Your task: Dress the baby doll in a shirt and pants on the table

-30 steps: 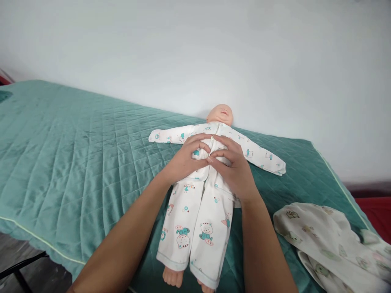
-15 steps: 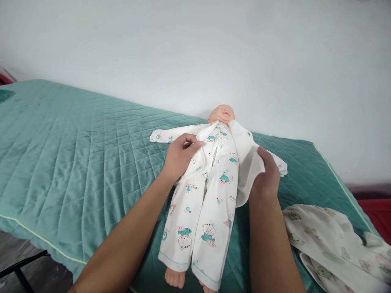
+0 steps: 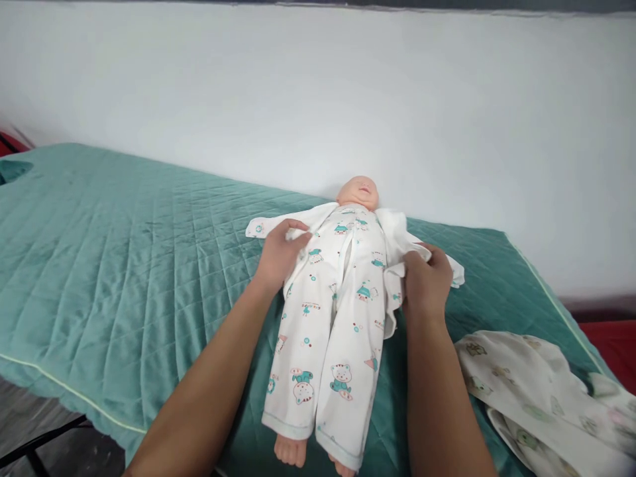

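A baby doll (image 3: 358, 192) lies on its back, its head near the wall and its bare feet toward me. It wears white pants (image 3: 325, 331) printed with cartoon animals, pulled high over the chest. A matching white baby shirt (image 3: 318, 215) is spread at the front, with its sleeves stretched out to both sides. My left hand (image 3: 282, 257) is closed in a pinch on the shirt's left front flap, beside the doll's torso. On the other side, my right hand (image 3: 428, 281) grips the bunched right flap.
A green quilted cover (image 3: 149, 265) lies under the doll, against a pale wall (image 3: 318, 99). Crumpled white printed cloth (image 3: 541, 397) rests at the lower right. Something red (image 3: 603, 344) stands beyond the right edge, and a black metal bar (image 3: 44, 440) shows at lower left.
Both flaps have been drawn outward and lowered, so more of the pants' upper front shows. My left hand moved slightly left; the right flap is now bunched in my right hand.
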Tool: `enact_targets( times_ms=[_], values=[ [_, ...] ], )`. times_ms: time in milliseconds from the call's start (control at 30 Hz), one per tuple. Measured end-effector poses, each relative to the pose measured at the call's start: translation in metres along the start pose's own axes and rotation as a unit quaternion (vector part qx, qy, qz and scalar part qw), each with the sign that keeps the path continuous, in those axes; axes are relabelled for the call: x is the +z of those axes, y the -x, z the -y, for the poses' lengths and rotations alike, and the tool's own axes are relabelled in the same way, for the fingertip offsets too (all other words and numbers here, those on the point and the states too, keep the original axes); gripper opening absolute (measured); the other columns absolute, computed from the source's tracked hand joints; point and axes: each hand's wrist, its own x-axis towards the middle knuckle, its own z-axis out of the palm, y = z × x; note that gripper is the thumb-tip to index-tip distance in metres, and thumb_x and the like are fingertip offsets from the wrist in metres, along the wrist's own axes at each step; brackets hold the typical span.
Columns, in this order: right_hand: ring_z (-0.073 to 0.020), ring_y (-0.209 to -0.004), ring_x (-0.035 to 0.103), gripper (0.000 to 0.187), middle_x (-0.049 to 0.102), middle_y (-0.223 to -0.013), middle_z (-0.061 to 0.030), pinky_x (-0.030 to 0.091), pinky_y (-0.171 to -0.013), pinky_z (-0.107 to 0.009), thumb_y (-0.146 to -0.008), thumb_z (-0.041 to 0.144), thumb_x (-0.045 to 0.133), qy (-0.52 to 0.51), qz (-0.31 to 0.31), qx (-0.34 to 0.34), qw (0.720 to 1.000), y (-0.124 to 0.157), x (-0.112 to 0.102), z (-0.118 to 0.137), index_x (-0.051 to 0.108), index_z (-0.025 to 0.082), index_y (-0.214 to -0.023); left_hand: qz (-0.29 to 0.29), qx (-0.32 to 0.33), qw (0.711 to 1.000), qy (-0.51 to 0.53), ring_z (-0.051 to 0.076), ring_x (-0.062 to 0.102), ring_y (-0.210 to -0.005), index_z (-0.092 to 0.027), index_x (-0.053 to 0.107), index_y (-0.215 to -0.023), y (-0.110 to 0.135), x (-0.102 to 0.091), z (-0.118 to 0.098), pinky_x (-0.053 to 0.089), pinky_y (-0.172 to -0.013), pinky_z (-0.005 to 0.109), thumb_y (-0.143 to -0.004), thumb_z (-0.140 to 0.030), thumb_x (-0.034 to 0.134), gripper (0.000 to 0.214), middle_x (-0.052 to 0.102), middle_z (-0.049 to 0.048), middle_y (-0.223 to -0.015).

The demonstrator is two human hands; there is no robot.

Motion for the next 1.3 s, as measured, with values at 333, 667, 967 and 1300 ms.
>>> enact_targets(
  times_ms=[333, 667, 967, 1300],
  values=[
    [-0.0307, -0.125, 0.054, 0.039, 0.062, -0.126, -0.0162, 0.041, -0.109, -0.052, -0.084, 0.035, 0.059, 0.144, 0.016, -0.266, 0.953, -0.010, 0.006, -0.011, 0.062, 0.018, -0.119, -0.029, 0.224, 0.941, -0.251, 0.027, 0.049, -0.131, -0.021, 0.066, -0.121, -0.015, 0.002, 0.019, 0.038, -0.114, 0.043, -0.094, -0.020, 0.049, 0.032, 0.055, 0.0107, -0.136],
    [-0.0285, -0.128, 0.055, 0.032, 0.067, -0.131, -0.0122, 0.030, -0.115, -0.054, -0.090, 0.033, 0.049, 0.209, 0.040, -0.259, 0.942, -0.020, 0.030, -0.023, 0.069, 0.023, -0.112, 0.107, 0.227, 0.884, -0.395, 0.027, 0.041, -0.145, -0.031, 0.057, -0.141, -0.041, 0.018, 0.028, 0.018, -0.125, 0.056, -0.101, -0.023, 0.040, 0.043, 0.052, 0.0044, -0.154],
    [-0.0280, -0.097, 0.062, 0.026, 0.072, -0.103, -0.0135, 0.045, -0.096, -0.047, -0.085, 0.032, 0.049, 0.267, -0.034, -0.210, 0.940, -0.047, 0.023, -0.020, 0.068, 0.018, -0.096, 0.092, 0.222, 0.859, -0.453, 0.028, 0.057, -0.124, -0.029, 0.061, -0.135, -0.055, 0.012, 0.022, 0.042, -0.104, 0.045, -0.095, -0.017, 0.045, 0.045, 0.062, 0.0075, -0.141],
    [-0.0312, -0.099, 0.064, 0.028, 0.072, -0.105, -0.0150, 0.051, -0.091, -0.049, -0.079, 0.023, 0.051, 0.325, -0.033, -0.170, 0.930, -0.073, 0.002, -0.016, 0.069, 0.018, -0.099, 0.063, 0.149, 0.883, -0.440, 0.030, 0.063, -0.115, -0.029, 0.069, -0.126, -0.067, 0.001, 0.028, 0.047, -0.097, 0.046, -0.095, -0.020, 0.042, 0.043, 0.070, 0.0072, -0.126]
  ],
)
